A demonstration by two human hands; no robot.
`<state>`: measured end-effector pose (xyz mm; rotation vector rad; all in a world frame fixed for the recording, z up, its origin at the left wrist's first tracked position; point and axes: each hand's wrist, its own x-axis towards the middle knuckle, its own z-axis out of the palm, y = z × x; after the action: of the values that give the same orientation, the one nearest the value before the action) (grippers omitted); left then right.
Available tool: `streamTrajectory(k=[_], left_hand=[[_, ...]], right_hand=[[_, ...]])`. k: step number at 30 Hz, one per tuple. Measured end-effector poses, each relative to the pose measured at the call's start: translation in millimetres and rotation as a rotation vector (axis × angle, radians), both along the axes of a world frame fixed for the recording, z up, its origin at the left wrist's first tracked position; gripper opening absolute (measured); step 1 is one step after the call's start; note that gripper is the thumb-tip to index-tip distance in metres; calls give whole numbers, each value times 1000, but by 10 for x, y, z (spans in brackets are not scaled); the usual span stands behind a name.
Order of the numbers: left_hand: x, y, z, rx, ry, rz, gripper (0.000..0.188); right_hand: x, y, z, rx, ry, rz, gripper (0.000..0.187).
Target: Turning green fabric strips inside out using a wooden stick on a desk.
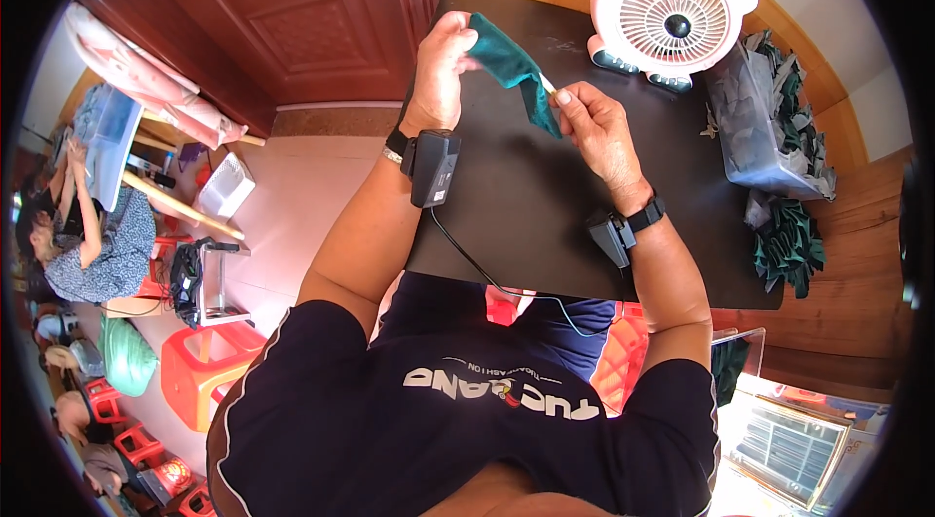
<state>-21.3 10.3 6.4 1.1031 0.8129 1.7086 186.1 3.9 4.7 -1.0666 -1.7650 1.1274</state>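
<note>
A strip of dark green, velvety cloth [508, 57] is stretched between my hands above the dark table [506, 196]. My left hand [443, 69] grips its upper left end, thumb on top and the other fingers partly behind. At the other end, my right hand [596, 128] is closed in a pinch. A thin pale stick-like piece [547, 83] juts from those fingertips against the cloth; whether it lies inside or beside the fabric I cannot tell. Part of the strip bends down beside my right fingers. Both wrists wear black straps with small dark boxes.
A pink fan [674, 16] stands at the table's far right. Beside it, a clear plastic bin [769, 162] holds grey and green cloth pieces, with a green bundle [787, 246] just nearer. Red stools [200, 366] and other people [102, 244] are off to the left.
</note>
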Motion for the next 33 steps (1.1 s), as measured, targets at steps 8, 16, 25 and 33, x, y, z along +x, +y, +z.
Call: streamTrajectory(k=[8,16,25,33], left_hand=[[-25,-76,98,17,33,-93,14],[-57,-10,56,-37,98,-8,18],[-53,-45,75,-148,194,-103,27],[-59,-49,122,111,-363,-473,46]], right_hand=[[54,30,9,-5,9,65,23],[98,117,-22,157,-32,-54,12],[126,111,-41,260,-62,8,9],[209,134,33,-181,106,208,18]])
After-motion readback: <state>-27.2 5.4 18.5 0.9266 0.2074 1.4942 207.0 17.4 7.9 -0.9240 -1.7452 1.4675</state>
